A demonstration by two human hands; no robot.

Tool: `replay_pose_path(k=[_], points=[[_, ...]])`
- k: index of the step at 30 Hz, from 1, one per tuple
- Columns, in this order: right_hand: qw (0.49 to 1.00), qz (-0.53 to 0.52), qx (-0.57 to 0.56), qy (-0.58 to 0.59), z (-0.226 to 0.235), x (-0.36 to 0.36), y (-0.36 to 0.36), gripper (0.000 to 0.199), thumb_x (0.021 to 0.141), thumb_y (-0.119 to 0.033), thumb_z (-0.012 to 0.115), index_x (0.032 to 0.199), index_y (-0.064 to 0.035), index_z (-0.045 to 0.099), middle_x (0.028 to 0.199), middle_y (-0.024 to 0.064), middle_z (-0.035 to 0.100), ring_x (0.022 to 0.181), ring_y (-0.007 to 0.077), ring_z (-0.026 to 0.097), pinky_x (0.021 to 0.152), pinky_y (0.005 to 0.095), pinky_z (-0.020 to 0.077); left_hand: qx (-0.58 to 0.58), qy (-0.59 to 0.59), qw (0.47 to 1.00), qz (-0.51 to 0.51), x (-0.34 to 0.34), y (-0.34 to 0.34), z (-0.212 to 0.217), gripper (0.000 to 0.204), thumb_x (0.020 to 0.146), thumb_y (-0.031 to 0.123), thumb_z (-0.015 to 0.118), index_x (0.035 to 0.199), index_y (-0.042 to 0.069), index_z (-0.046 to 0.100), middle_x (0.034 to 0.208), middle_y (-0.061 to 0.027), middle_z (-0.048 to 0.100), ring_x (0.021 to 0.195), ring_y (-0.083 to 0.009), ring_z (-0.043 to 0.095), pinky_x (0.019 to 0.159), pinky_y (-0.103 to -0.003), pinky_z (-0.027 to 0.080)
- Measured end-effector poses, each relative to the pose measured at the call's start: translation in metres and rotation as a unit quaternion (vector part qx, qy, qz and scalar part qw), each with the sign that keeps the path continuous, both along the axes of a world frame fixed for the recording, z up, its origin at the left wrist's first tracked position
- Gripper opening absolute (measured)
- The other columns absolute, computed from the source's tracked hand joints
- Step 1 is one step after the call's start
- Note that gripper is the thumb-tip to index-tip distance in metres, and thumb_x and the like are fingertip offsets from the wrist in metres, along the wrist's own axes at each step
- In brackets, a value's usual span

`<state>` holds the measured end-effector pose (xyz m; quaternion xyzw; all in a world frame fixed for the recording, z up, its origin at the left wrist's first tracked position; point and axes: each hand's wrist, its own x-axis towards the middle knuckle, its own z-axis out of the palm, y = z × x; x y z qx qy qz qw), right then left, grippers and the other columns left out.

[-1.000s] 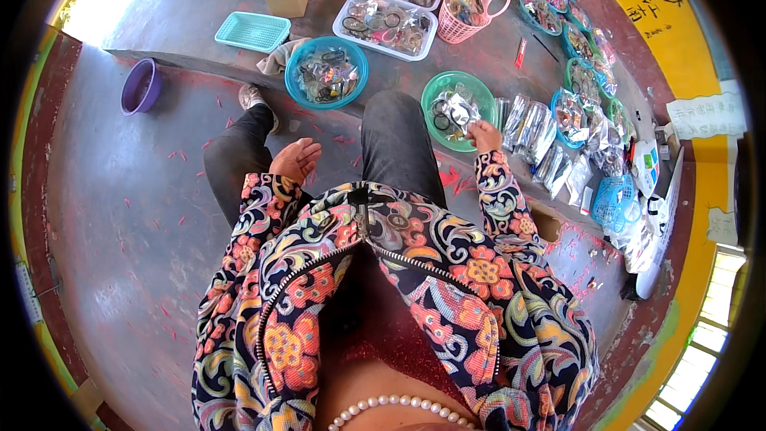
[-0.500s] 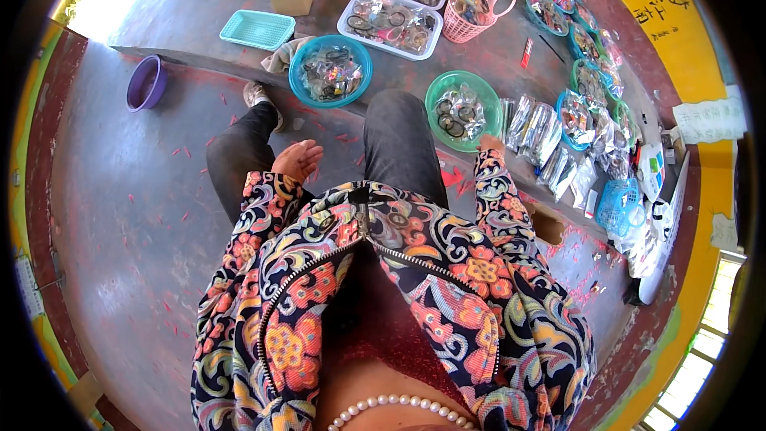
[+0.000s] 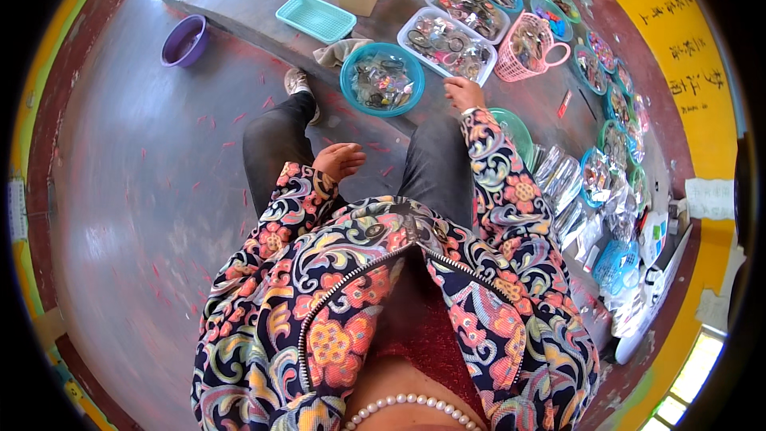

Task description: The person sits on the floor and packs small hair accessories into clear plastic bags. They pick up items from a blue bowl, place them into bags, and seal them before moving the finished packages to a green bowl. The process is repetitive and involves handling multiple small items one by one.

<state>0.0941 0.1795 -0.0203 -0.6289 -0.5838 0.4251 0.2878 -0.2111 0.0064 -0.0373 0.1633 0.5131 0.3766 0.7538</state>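
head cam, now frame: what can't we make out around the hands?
- Right hand: head view, fingers point away, so any pinched item is hidden.
- Blue bowl contents: too small to identify.
- Green bowl: mostly hidden by the right sleeve.
- Left hand: palm contents unclear.

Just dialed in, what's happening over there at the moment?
A person in a floral jacket sits on the floor. The right hand reaches out beside the white tray and blue bowl of small metal parts, holding nothing visible. The left hand rests empty on the knee. More bowls and a pink basket stand around.
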Motion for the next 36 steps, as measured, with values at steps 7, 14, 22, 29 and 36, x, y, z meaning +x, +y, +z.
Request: replay_pose_path(k=[7, 14, 22, 29, 36], points=[[0.959, 0.163, -0.027, -0.228, -0.041, -0.059, 0.042, 0.041, 0.072, -0.023, 0.061, 0.110, -0.0073, 0.056, 0.106, 0.0154, 0.058, 0.102, 0.0281, 0.053, 0.086, 0.0346, 0.0409, 0.006, 0.055, 0.998, -0.007, 0.011, 0.003, 0.008, 0.028, 0.082, 0.025, 0.057, 0.099, 0.003, 0.056, 0.086, -0.0088, 0.062, 0.076, -0.0168, 0.059, 0.062, -0.025, 0.046], [0.869, 0.343, 0.048, -0.354, -0.060, -0.069, 0.057, 0.041, 0.079, -0.012, 0.046, 0.120, -0.0079, 0.046, 0.118, 0.0167, 0.049, 0.107, 0.0310, 0.048, 0.091, 0.0375, 0.0381, -0.004, 0.067, 0.997, -0.025, 0.016, -0.002, 0.024, 0.028, 0.082, 0.027, 0.057, 0.098, 0.004, 0.057, 0.088, -0.0071, 0.062, 0.078, -0.0141, 0.058, 0.064, -0.024, 0.044], [0.841, 0.365, 0.013, -0.398, -0.053, -0.080, 0.050, 0.045, 0.076, -0.005, 0.046, 0.120, -0.0066, 0.043, 0.107, 0.0202, 0.054, 0.099, 0.0344, 0.052, 0.083, 0.0401, 0.0428, -0.010, 0.060, 0.997, -0.038, 0.016, -0.002, 0.031, 0.029, 0.082, 0.027, 0.057, 0.099, 0.004, 0.056, 0.088, -0.0070, 0.062, 0.079, -0.0142, 0.058, 0.065, -0.025, 0.045], [0.848, 0.277, 0.109, -0.438, -0.025, -0.078, 0.048, 0.016, 0.077, -0.012, 0.052, 0.089, -0.0072, 0.061, 0.098, 0.0161, 0.057, 0.092, 0.0313, 0.057, 0.077, 0.0403, 0.0460, 0.004, 0.061, 0.997, -0.045, 0.016, 0.001, 0.020, 0.030, 0.083, 0.027, 0.056, 0.101, 0.004, 0.056, 0.089, -0.0073, 0.061, 0.078, -0.0147, 0.059, 0.064, -0.025, 0.045], [0.989, 0.127, -0.072, 0.014, 0.009, -0.079, 0.003, 0.022, 0.069, -0.005, 0.062, 0.091, -0.0052, 0.064, 0.070, 0.0057, 0.063, 0.056, 0.0165, 0.058, 0.055, 0.0262, 0.0455, 0.012, 0.057, 0.997, -0.042, 0.012, 0.000, 0.016, 0.029, 0.083, 0.027, 0.056, 0.101, 0.004, 0.056, 0.089, -0.0079, 0.062, 0.079, -0.0156, 0.060, 0.064, -0.026, 0.046]])
